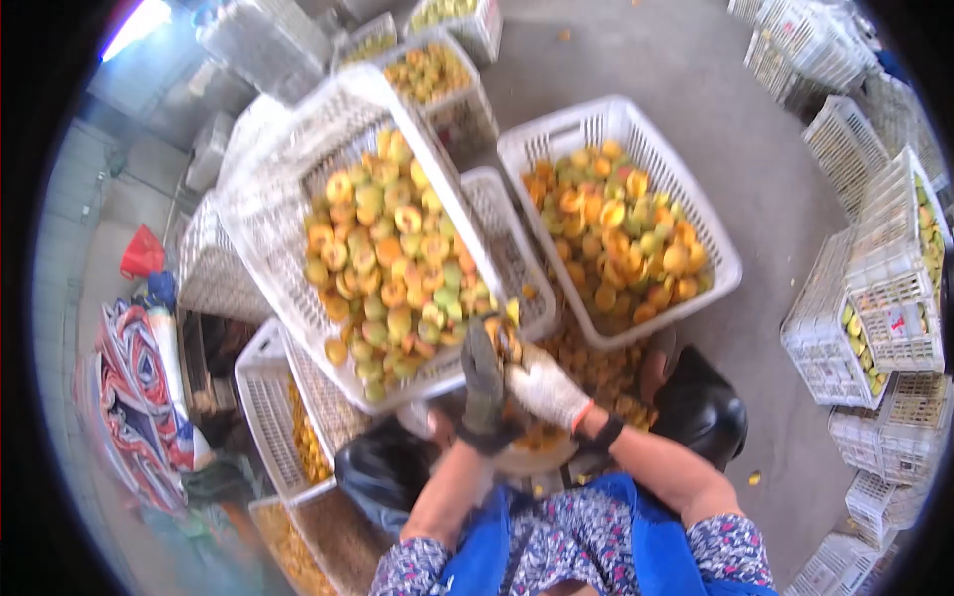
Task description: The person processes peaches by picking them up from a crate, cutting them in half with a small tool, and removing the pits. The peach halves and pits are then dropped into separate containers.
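Observation:
My left hand [483, 372], in a dark grey glove, is closed at the front edge of the large white crate [452, 199] of halved and whole yellow-green fruit [393, 263]. Beside it, my right hand [547, 389], in a white knitted glove with an orange cuff, is also closed. The two hands meet around something small and dark orange; its shape is blurred, and I cannot tell what it is. Below them, between my knees, lie pieces of orange fruit [601, 372], partly hidden by my hands and arms.
Another white crate [720, 238] of orange fruit halves stands to the right. Smaller fruit crates are behind and at the lower left. Stacked white crates [894, 338] line the right side. A striped bundle [134, 397] and a red object [143, 253] lie at the left.

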